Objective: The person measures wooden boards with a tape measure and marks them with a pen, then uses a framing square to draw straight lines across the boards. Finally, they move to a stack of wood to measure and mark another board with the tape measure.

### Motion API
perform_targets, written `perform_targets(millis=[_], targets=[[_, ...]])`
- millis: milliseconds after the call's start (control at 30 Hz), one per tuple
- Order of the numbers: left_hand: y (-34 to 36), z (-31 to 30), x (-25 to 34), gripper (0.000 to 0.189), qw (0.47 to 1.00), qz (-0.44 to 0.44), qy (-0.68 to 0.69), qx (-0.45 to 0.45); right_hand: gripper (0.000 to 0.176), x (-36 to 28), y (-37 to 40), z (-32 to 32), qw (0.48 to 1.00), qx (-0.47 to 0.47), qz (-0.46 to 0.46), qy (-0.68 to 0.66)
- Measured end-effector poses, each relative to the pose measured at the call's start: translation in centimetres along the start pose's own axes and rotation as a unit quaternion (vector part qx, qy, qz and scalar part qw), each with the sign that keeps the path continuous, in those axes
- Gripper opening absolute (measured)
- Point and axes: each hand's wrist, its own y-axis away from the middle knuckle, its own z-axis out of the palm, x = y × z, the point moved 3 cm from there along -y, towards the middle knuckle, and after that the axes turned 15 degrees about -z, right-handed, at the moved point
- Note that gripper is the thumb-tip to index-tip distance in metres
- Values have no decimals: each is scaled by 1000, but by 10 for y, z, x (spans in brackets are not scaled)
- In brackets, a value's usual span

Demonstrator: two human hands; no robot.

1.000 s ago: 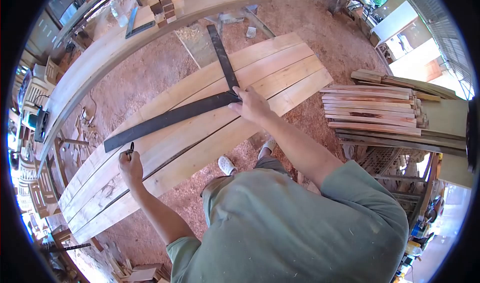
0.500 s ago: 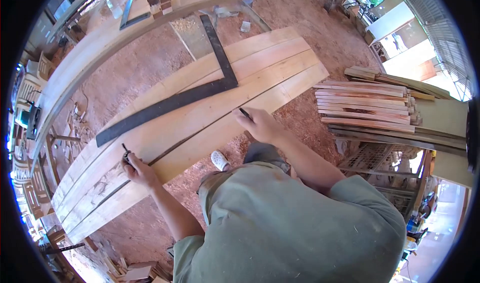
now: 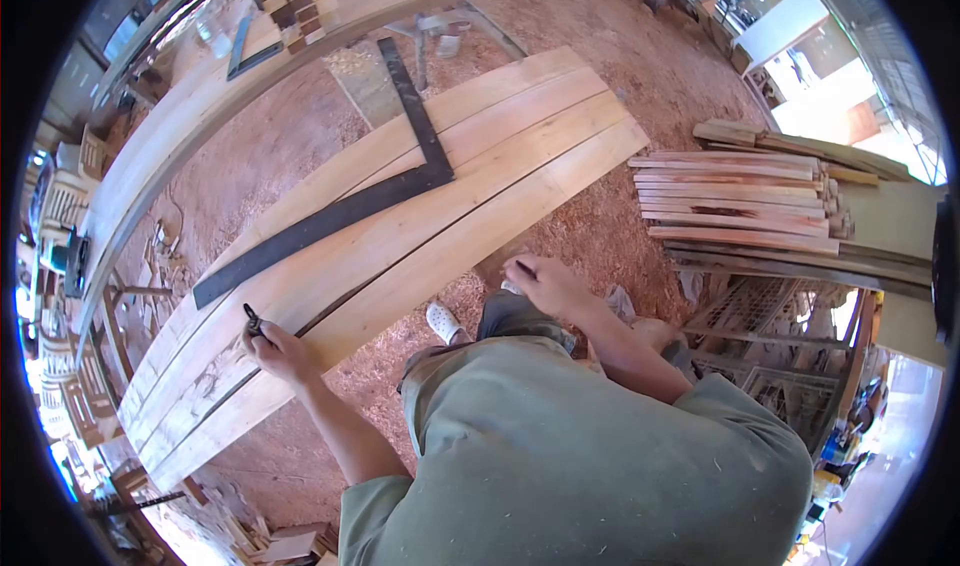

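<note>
My left hand (image 3: 278, 350) is closed over the left part of the pale wooden boards (image 3: 400, 251), gripping a small black tool (image 3: 252, 316) that sticks up past the thumb. Its exact kind is hard to make out. Beyond the boards' near edge, my right hand (image 3: 548, 284) is held in front of my body, its fingers closed around a dark pen (image 3: 525, 269), of which only a short end shows. A large black carpenter's square (image 3: 330, 228) lies flat across the boards, its short arm pointing away from me.
A long timber workbench (image 3: 190, 116) curves along the far left, with wood blocks (image 3: 290, 6) and a smaller square (image 3: 250, 56) on it. Stacked reddish timber strips (image 3: 740, 201) lie at right. Wood shavings cover the dirt floor (image 3: 590, 231).
My right hand has moved off the boards, back towards my body and slightly right, with the pen. My left hand stays nearly in place, and the black tool is turned a little.
</note>
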Motion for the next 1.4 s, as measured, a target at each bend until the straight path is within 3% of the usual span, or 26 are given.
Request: perform_targets(millis=[33, 100, 133, 167, 200, 233, 300, 367, 433, 467, 533, 567, 633, 767, 800, 900, 933, 1067, 1100, 1133, 1167, 1300, 1400], targets=[[-14, 3, 1, 33, 993, 57, -101, 18, 30, 1, -1, 3, 999, 18, -40, -28], [-47, 8, -5, 36, 963, -20, -264, -45, 29, 6, 7, 2, 998, -3, -23, -59], [-51, 5, 3, 36, 963, -12, -266, -45, 28, 16, 11, 1, 997, -2, -55, -46], [-58, 6, 10, 38, 940, -64, -312, -125, 27, 21, 12, -4, 995, 2, -91, -33], [-63, 5, 19, 42, 905, -112, -356, -202, 27, 20, 15, -14, 995, 10, -92, -40], [-63, 7, 23, 42, 906, -100, -361, -199, 27, 19, 20, -28, 997, 25, -73, -22], [-63, 13, 18, 47, 950, 47, -299, -76, 27, 28, 29, -47, 997, 55, -53, -16], [-65, 23, 55, 48, 941, 42, -285, -178, 25, 50, 39, -60, 996, 67, 62, -8], [-76, 53, 64, 41, 934, 159, -242, -208, 24, 53, 44, -77, 995, 79, 68, -9], [-79, 65, 66, 41, 932, 164, -245, -209, 24, 55, 47, -83, 994, 80, 73, -3], [-74, 93, 86, 34, 851, 213, -354, -325, 22, 71, 49, -87, 993, 99, 61, -8], [-76, 99, 93, 34, 849, 219, -356, -323, 22, 76, 48, -87, 992, 117, 48, -8], [-77, 116, 98, 30, 758, 260, -475, -363, 21, 80, 48, -89, 988, 146, 55, -15], [-81, 115, 98, 30, 719, 342, -467, -385, 22, 73, 51, -93, 980, 185, 74, -29], [-85, 114, 98, 31, 732, 312, -459, -396, 22, 75, 49, -91, 979, 190, 70, -34], [-98, 121, 78, 34, 738, 373, -388, -407, 23, 91, 48, -80, 980, 177, 72, -47], [-100, 124, 79, 33, 730, 349, -404, -427, 24, 97, 47, -78, 983, 171, 55, -38], [-93, 111, 93, 25, 740, 361, -427, -373, 29, 102, 36, -74, 986, 145, 53, -58], [-86, 100, 95, 22, 772, 339, -386, -374, 29, 101, 33, -75, 987, 140, 53, -58], [-75, 88, 102, 20, 801, 317, -345, -373, 34, 100, 27, -73, 987, 108, 82, -84], [-45, 64, 135, 19, 840, 236, -307, -380, 38, 100, 22, -70, 985, 74, 111, -108], [19, 32, 96, 20, 868, 299, -246, -312, 46, 100, 3, -57, 968, 80, 138, -193], [80, -4, 82, 21, 882, 290, -164, -332, 37, 71, -1, -66, 938, 103, 215, -250]])
